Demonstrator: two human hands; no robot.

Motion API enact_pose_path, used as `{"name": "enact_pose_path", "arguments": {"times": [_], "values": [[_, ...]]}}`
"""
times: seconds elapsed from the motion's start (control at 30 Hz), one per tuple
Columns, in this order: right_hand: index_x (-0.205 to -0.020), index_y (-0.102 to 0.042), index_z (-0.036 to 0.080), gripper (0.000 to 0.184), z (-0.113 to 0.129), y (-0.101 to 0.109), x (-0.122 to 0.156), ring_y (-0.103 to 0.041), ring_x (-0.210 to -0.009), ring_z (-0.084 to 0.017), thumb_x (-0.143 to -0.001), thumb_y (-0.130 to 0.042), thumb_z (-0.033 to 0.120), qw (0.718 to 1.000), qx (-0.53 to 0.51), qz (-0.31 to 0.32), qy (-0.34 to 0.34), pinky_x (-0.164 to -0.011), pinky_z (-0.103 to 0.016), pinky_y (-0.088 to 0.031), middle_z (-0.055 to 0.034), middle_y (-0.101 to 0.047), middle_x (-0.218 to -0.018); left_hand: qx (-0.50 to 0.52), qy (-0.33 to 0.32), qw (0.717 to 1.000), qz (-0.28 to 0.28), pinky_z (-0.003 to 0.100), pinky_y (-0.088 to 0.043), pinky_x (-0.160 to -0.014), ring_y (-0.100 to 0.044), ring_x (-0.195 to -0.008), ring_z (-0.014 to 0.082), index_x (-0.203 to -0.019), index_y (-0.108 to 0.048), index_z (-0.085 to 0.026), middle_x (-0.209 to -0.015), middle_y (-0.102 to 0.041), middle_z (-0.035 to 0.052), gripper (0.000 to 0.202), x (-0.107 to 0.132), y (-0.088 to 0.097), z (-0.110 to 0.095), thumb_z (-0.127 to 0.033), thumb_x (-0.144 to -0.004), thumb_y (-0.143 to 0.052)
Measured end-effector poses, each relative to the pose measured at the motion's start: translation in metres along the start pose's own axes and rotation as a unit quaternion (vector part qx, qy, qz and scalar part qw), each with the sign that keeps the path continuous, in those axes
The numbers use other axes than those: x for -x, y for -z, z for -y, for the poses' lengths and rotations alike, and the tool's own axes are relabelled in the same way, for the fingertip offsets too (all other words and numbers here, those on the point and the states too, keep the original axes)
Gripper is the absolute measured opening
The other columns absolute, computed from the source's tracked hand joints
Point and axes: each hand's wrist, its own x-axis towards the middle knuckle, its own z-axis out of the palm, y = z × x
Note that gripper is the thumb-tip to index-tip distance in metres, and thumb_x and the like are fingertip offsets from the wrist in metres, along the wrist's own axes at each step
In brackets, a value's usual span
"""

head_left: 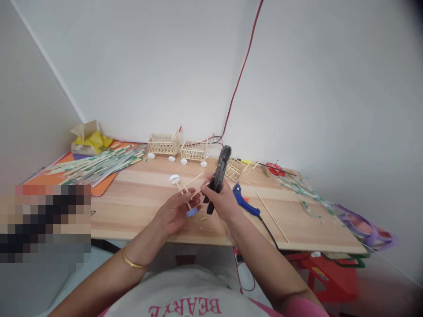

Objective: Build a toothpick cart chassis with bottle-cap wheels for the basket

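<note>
My left hand (175,211) is closed on a thin wooden stick assembly (181,188). One end carries a white cap-like wheel (174,178) and the other a blue cap (192,212). My right hand (223,200) grips black-handled pliers (222,165), their jaws pointing up and away from me. A thin stick runs between the fingers of both hands; which fingers bear it I cannot tell. Just right of my right hand lies a blue glue gun (245,201) with its cord trailing off the front edge.
Two small stick carts (163,144) with white wheels stand by the wall, and an unfinished-looking stick frame (233,171) sits behind my right hand. Wrapped sticks (102,164) cover an orange sheet (105,187) at left. Loose sticks (272,215) lie right; a red stool (333,275) stands below.
</note>
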Motion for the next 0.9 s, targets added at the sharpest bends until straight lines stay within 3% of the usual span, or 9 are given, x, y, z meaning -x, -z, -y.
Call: {"name": "enact_pose_path", "arguments": {"times": [0.2,0.3,0.4,0.6,0.9], "values": [[-0.106,-0.047,0.023,0.038,0.007,0.005,0.008,-0.057,-0.077,-0.014,-0.075,-0.066,0.034,0.997,0.048,0.045,0.035,-0.073,-0.03,-0.048,0.0011,-0.058,-0.088,-0.078,-0.058,0.995,0.002,0.024,-0.049,-0.063,-0.059,-0.059,0.0119,-0.067,-0.065,-0.011,-0.063,-0.063,0.0034,0.018,-0.002,-0.005,-0.002,-0.017,-0.061,-0.08],[-0.117,-0.045,0.025,0.045,0.015,0.019,0.016,-0.055,-0.097,-0.017,-0.076,-0.064,0.028,0.987,0.132,0.071,0.054,-0.084,-0.033,-0.046,-0.002,-0.054,-0.1,-0.117,-0.12,0.986,-0.027,0.021,-0.044,-0.057,-0.059,-0.06,0.0127,-0.066,-0.065,-0.012,-0.061,-0.064,0.004,0.018,0.0,-0.005,-0.011,-0.02,-0.061,-0.08],[-0.124,-0.044,0.024,0.051,0.022,0.035,0.026,-0.053,-0.102,-0.019,-0.076,-0.06,0.021,0.964,0.237,0.109,0.052,-0.093,-0.039,-0.042,-0.0041,-0.055,-0.104,-0.132,-0.163,0.977,-0.039,0.02,-0.042,-0.055,-0.059,-0.06,0.0123,-0.065,-0.065,-0.012,-0.061,-0.065,0.004,0.015,0.005,-0.006,-0.02,-0.018,-0.061,-0.078],[-0.126,-0.045,0.023,0.058,0.025,0.043,0.038,-0.052,-0.109,-0.024,-0.071,-0.059,0.015,0.939,0.308,0.14,0.06,-0.098,-0.041,-0.039,-0.0075,-0.056,-0.118,-0.135,-0.167,0.976,-0.028,0.021,-0.041,-0.055,-0.059,-0.061,0.0135,-0.065,-0.065,-0.013,-0.064,-0.066,0.0044,0.016,0.009,-0.009,-0.023,-0.017,-0.061,-0.079],[-0.128,-0.046,0.022,0.059,0.032,0.036,0.038,-0.055,-0.105,-0.026,-0.071,-0.06,0.015,0.934,0.318,0.144,0.076,-0.093,-0.042,-0.042,-0.0089,-0.058,-0.115,-0.17,-0.178,0.969,-0.013,0.022,-0.039,-0.055,-0.059,-0.061,0.0133,-0.064,-0.064,-0.013,-0.065,-0.064,0.0032,0.019,0.011,-0.012,-0.018,-0.02,-0.06,-0.081]]}}
